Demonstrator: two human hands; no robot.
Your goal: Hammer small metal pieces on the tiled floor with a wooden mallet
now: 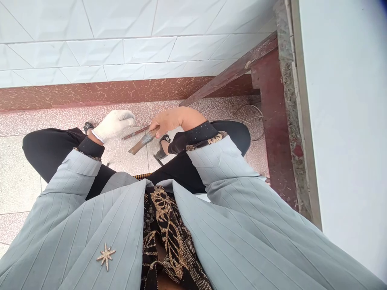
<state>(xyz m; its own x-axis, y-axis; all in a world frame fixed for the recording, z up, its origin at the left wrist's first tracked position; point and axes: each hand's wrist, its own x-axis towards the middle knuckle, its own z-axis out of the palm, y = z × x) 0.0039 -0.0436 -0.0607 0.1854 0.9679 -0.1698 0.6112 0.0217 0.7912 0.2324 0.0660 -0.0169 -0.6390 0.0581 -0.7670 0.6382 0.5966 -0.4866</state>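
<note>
My left hand (114, 123), in a white knitted glove, is curled closed above the floor between my knees; whatever its fingers may hold is hidden. My bare right hand (175, 120) grips a wooden-handled tool (143, 141) with a grey band around its shaft. The tool's blunt brown end points down and left, and its far end is covered by my hand. Just behind it a thin reddish-brown rod (135, 133) slants the same way; I cannot tell if my right hand also touches it. A gap separates my two hands.
Speckled floor tiles (127, 159) lie below, with a white tiled wall (145, 52) ahead. At right stand a dark red wooden frame (273, 121) and a slanting bar (223, 76). A loose cable (256, 108) coils beside it. My bent knees flank the hands.
</note>
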